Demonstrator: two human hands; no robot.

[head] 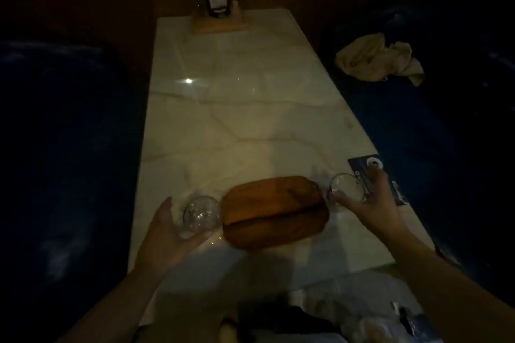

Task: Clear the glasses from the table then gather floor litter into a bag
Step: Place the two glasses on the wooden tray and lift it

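Observation:
The room is dim. A clear glass (201,213) stands on the pale marble table (237,125) left of a wooden board (274,211). My left hand (170,231) wraps around this glass from the left and below. A second clear glass (347,186) stands right of the board. My right hand (370,200) closes on it, fingers on its rim and side. A clear plastic bag (370,312) with litter lies at the table's near edge, lower right.
A wooden holder with a menu card (218,18) stands at the table's far end. A dark card (367,172) lies under the right glass area. Dark blue seats flank the table; a crumpled beige cloth (376,57) lies on the right seat.

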